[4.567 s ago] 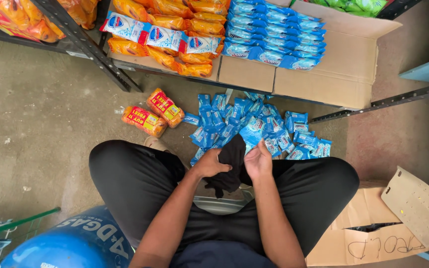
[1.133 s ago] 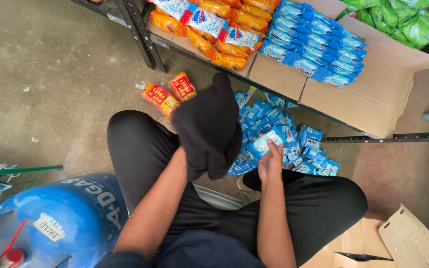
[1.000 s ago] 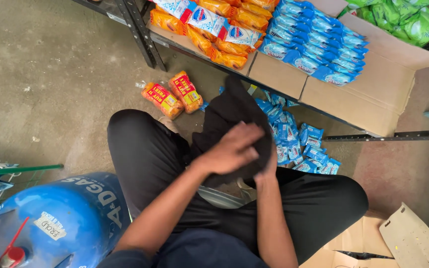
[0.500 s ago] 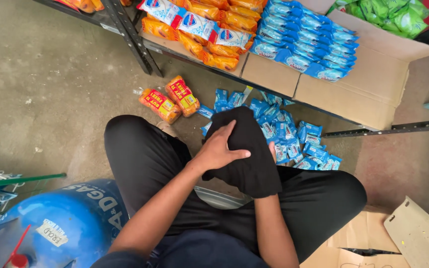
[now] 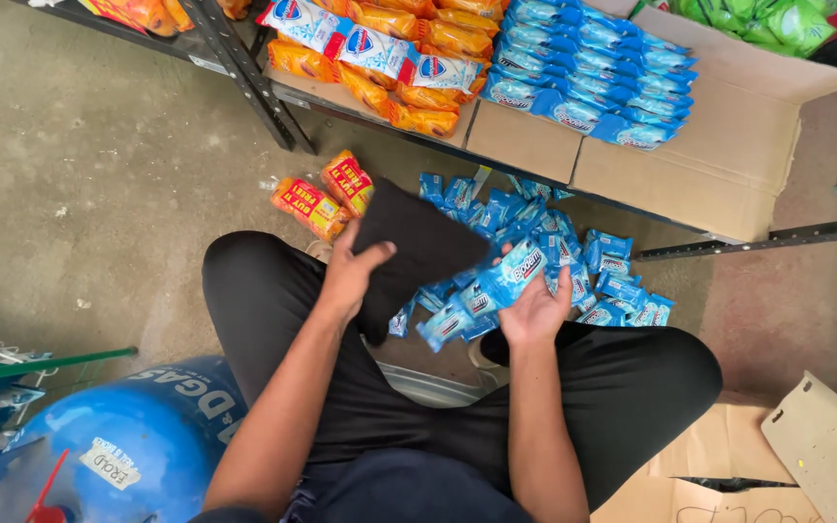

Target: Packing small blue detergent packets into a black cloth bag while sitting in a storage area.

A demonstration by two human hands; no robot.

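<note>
My left hand grips a black cloth, spread flat above the floor between my knees. My right hand holds a fan of several small blue packets just right of the cloth. Under both hands a heap of the same blue packets lies on the concrete floor. Two orange packets lie on the floor just beyond my left hand.
A low metal shelf carries orange packets and an open cardboard box of blue packets. A blue gas cylinder stands at lower left beside a green stick. Flattened cardboard lies at lower right.
The black cloth, held up a second ago, has been brought down and flattened in my left hand. My right hand has picked up several blue packets.
</note>
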